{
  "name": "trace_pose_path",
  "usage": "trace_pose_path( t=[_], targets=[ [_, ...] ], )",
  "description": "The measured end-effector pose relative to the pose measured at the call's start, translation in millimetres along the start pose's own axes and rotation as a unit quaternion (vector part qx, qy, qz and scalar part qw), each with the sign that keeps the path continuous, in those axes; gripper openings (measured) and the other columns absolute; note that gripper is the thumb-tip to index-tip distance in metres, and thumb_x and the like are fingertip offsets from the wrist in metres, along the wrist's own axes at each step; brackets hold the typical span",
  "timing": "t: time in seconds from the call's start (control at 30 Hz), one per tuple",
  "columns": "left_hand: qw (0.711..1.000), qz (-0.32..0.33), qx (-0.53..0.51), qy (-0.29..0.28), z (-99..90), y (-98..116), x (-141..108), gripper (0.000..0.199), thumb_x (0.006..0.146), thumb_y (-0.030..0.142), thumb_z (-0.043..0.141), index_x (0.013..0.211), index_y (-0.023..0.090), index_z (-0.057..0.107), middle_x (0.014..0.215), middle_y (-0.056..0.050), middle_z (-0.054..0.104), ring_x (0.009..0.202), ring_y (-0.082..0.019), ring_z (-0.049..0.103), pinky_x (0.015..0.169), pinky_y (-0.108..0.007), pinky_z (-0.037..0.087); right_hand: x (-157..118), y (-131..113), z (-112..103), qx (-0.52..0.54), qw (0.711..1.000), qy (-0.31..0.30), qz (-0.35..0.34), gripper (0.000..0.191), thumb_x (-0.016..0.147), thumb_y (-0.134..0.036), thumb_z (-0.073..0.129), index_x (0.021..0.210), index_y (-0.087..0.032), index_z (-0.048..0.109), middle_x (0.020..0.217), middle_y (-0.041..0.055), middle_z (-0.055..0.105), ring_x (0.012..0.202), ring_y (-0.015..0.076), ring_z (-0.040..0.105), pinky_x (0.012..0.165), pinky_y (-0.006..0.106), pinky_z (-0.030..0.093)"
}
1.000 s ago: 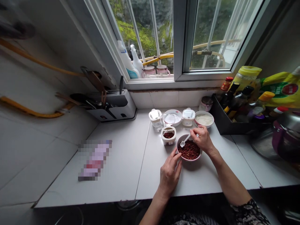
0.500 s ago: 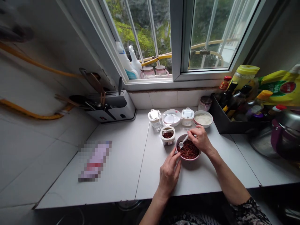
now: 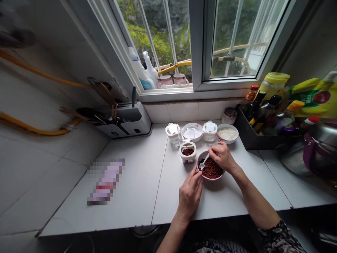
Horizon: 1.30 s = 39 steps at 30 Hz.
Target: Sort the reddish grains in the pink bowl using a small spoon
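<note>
The fingers of the right hand (image 3: 223,157) are pinched on the handle of a small white spoon (image 3: 202,166), its tip over the red flakes (image 3: 213,170) in a bowl (image 3: 212,179), right of the frame's centre. The left hand (image 3: 189,193) has bent fingers touching that bowl's lower-left side; whether they grip it, I cannot tell. Just beside, to the upper left, stands a jar (image 3: 187,159) of similar flakes. Two lidded jars (image 3: 210,130) and a white dish (image 3: 192,133) stand behind; a black box (image 3: 263,140) of bottles sits at right.
</note>
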<state>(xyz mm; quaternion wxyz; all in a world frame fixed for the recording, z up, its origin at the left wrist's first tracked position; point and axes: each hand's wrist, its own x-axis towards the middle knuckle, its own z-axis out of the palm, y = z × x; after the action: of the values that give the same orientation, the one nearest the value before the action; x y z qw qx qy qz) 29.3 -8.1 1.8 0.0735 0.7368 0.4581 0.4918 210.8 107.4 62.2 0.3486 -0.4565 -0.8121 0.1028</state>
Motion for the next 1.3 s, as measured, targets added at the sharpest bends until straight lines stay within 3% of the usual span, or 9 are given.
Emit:
trace_pose_path(
  t=[0.9,1.13,1.3],
  targets=[
    [1.000,0.000,-0.005,-0.005,0.9,-1.6,-2.0,0.037,0.096,0.009,0.053,0.131,0.020,0.055,0.137,-0.017,0.062,0.123,-0.026,0.065,0.090,-0.035,0.064,2.6,5.9,-6.8,0.082,0.996,-0.018,0.042,0.041,0.092,-0.033,0.048,0.053,-0.020,0.043,0.048,-0.0064,0.049,0.049,0.0091,0.039,0.098,0.035,0.040],
    [1.000,-0.007,-0.004,-0.006,0.7,-1.7,-2.4,0.037,0.096,0.010,0.054,0.131,0.021,0.055,0.138,-0.016,0.061,0.123,-0.026,0.064,0.091,-0.036,0.064,1.5,6.0,-7.3,0.064,0.997,-0.044,0.024,0.038,0.092,-0.032,0.049,0.056,-0.020,0.047,0.051,-0.0066,0.051,0.050,0.0089,0.041,0.105,0.041,0.035],
    [1.000,-0.009,-0.004,-0.008,0.0,-0.8,-1.5,0.037,0.096,0.010,0.053,0.132,0.022,0.055,0.139,-0.015,0.061,0.124,-0.026,0.064,0.093,-0.037,0.063,0.3,7.1,-5.4,0.062,0.996,-0.059,0.013,0.039,0.094,-0.033,0.049,0.057,-0.020,0.047,0.051,-0.0064,0.052,0.050,0.0090,0.041,0.106,0.039,0.036]
  ],
)
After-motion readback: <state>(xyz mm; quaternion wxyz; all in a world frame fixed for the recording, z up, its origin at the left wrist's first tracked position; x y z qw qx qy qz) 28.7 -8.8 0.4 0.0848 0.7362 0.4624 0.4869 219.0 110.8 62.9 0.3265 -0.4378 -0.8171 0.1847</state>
